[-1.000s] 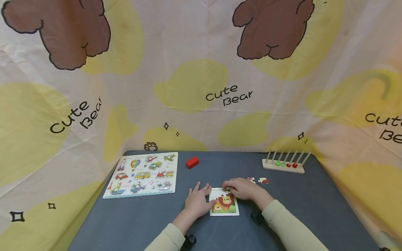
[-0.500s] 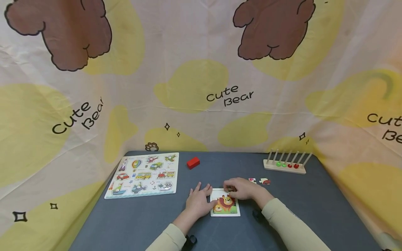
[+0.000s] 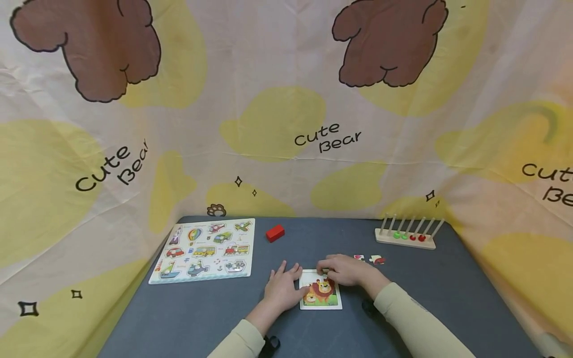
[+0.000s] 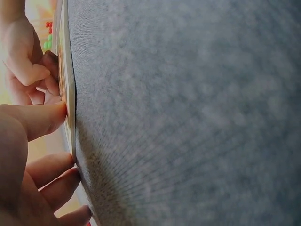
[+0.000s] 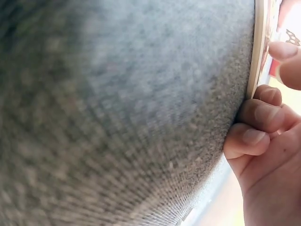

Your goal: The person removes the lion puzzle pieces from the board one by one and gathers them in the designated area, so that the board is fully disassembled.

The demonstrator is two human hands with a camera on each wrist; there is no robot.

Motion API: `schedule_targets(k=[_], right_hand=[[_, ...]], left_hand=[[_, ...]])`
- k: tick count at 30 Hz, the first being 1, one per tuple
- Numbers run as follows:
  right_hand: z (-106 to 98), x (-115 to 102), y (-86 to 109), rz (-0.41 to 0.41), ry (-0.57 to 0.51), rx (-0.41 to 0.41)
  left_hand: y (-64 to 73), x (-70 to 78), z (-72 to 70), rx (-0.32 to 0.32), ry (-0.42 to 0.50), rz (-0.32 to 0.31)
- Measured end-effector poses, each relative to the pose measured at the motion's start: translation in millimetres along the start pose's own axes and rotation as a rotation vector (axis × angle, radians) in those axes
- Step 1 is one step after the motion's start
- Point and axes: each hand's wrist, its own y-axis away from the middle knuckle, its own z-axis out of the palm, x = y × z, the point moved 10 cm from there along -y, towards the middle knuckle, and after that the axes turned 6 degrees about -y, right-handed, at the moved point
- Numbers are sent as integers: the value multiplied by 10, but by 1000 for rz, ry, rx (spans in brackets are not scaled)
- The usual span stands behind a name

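A small white-framed puzzle board (image 3: 321, 308) with a lion picture lies flat on the dark grey table; part of its upper row shows pale. My left hand (image 3: 281, 289) is at its left side with fingers spread, thumb on the board; in the left wrist view the fingertips (image 4: 68, 165) touch its edge. Over the upper right corner, my right hand (image 3: 348, 271) has its lower fingers (image 5: 258, 115) curled against the board's edge. Its thumb and forefinger reach down over the top; I cannot tell whether they pinch a piece. Two loose puzzle pieces (image 3: 377, 259) lie just beyond that hand.
At the left lies a larger vehicle puzzle board (image 3: 201, 278). A red block (image 3: 275, 233) sits behind my left hand. Toward the back right stands a wooden peg counter (image 3: 386, 239) with green and red beads. A patterned cloth (image 3: 268, 124) hangs behind the table.
My right hand shifts slightly over the board's upper right corner, its forefinger lifting and lowering a little. My left hand and the board stay in place.
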Motion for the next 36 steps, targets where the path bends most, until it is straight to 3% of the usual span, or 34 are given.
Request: schedule_targets(k=[10,26,36], right_hand=[[4,-1,-12,-11,-42,-9],[-48,-7,149,-27,-224,88],[-84,132,225,84,-395,171]], left_hand=[[-11,12,-5,5,-5,3],[-2,15,-8,11,-6,-3],[-9,14,4,5,-8,-10]])
